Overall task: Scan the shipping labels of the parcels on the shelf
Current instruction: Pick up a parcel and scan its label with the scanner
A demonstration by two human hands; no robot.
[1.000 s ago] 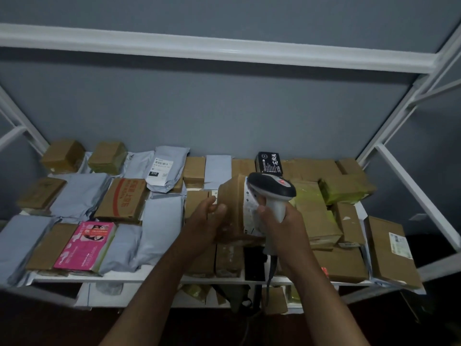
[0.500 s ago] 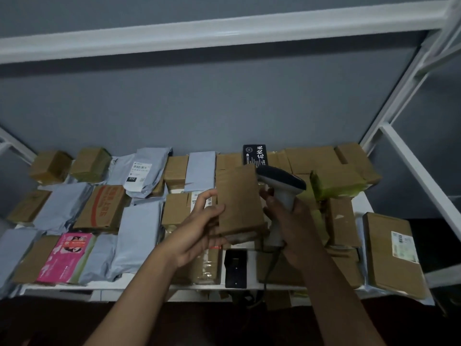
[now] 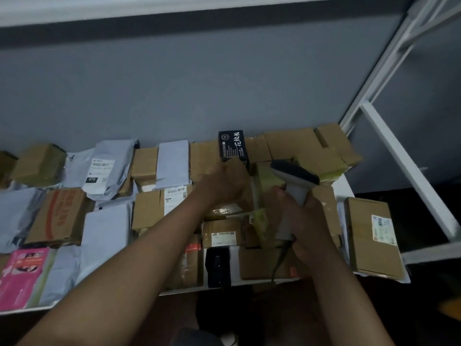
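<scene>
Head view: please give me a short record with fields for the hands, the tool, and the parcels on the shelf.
left hand: left hand laid on top of a brown cardboard parcel in the middle of the shelf; whether the fingers curl round it cannot be seen
right hand: right hand grips the handle of the barcode scanner
scanner: head points left, toward that parcel; its cable hangs below the hand
shelf: white shelf, crowded with brown boxes and grey mailer bags
labels visible: grey mailer bag, box at right
other: black box, pink package
</scene>
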